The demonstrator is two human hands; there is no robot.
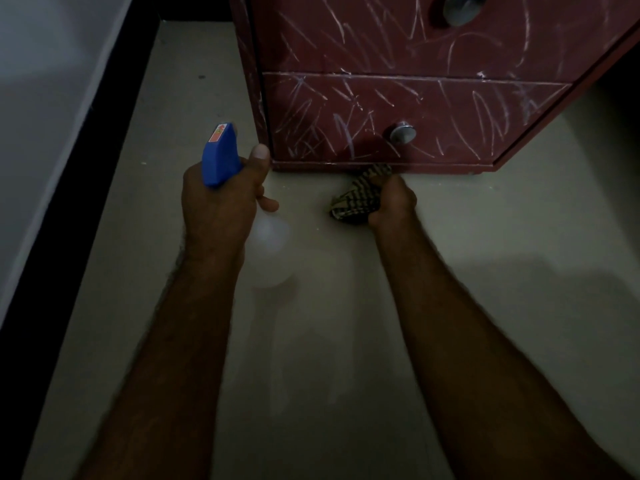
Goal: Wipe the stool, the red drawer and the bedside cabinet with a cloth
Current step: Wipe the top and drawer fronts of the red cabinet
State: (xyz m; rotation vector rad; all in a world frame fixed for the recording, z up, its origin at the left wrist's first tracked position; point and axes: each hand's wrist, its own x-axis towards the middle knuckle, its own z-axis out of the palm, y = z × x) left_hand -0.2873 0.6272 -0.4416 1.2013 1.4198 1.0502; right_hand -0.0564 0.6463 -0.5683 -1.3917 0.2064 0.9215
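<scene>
A red cabinet [433,46] stands on the floor ahead, its front covered in white chalk-like scribbles. Its lower red drawer [346,109] has a round metal knob [402,132]; an upper knob [462,10] shows at the top edge. My left hand [221,209] grips a spray bottle with a blue trigger head [221,157] and a pale translucent body [272,251], just left of the cabinet's bottom corner. My right hand [393,202] holds a bunched checked cloth [360,197] at the base strip under the lower drawer.
Pale tiled floor [346,341] spreads around the cabinet. A white wall [45,98] with a black skirting band [86,202] runs along the left. The room is dim. No stool is in view.
</scene>
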